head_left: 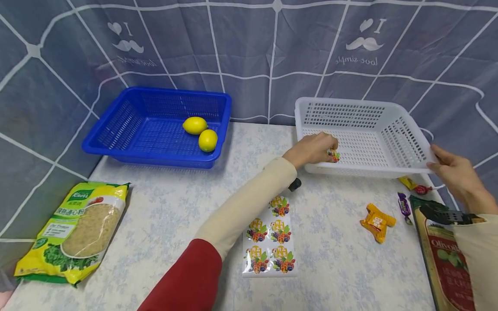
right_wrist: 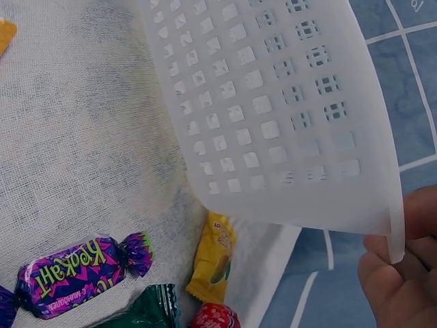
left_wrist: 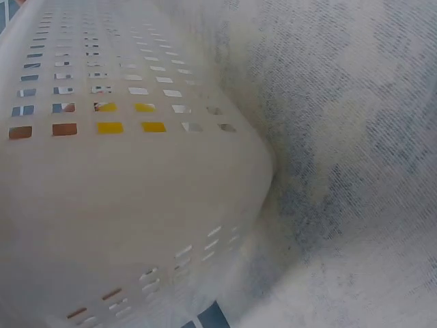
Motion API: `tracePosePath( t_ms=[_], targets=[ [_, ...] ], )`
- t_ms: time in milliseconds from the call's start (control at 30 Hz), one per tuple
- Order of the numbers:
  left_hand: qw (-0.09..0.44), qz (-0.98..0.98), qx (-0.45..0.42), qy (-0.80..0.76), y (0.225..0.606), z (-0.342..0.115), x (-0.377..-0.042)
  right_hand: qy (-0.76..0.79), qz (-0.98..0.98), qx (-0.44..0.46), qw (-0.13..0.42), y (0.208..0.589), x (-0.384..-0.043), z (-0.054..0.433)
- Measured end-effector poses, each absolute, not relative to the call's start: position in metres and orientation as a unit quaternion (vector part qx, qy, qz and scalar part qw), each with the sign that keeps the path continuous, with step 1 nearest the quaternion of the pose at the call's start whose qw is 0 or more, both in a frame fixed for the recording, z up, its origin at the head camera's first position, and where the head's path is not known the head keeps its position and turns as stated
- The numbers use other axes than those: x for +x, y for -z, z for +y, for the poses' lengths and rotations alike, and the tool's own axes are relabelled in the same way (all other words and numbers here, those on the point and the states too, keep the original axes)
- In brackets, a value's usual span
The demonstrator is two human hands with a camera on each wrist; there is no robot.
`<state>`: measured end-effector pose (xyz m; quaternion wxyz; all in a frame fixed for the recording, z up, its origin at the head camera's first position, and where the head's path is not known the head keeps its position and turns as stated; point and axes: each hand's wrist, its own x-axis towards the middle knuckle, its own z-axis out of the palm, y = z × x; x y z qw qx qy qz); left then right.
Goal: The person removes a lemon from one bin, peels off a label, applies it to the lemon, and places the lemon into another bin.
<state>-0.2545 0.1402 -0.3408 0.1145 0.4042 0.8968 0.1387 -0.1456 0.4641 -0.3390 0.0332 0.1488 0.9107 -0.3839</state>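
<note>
A white perforated plastic basket [head_left: 393,110] stands at the back right, its near wall filling much of the left wrist view. My left hand [head_left: 311,149] reaches over its front rim near the left corner, fingers curled, pinching a small colourful fruit sticker [head_left: 333,155] by the basket's front side. The basket's wall hides that hand in the left wrist view. At the front right corner my right hand [head_left: 457,172] grips the rim between thumb and fingers, as the right wrist view also shows. A sheet of fruit stickers [head_left: 270,242] lies flat on the table, partly under the left forearm.
A blue basket [head_left: 167,157] with two lemons [head_left: 195,125] stands back left. A yellow Knorr pasta bag [head_left: 78,229] lies front left. On the right are an orange packet [head_left: 377,222], a purple wrapped candy [right_wrist: 75,275], a yellow packet [right_wrist: 213,258], a red candy [right_wrist: 215,318] and an Olivoila package [head_left: 443,255].
</note>
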Motion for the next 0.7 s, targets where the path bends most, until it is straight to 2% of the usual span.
tracePosePath(
  t_ms=[700],
  targets=[
    [0.101, 0.907, 0.394, -0.105, 0.3343, 0.1354, -0.2506, 0.386, 0.911, 0.146, 0.021, 0.3393, -0.1461, 0.4663]
  ],
)
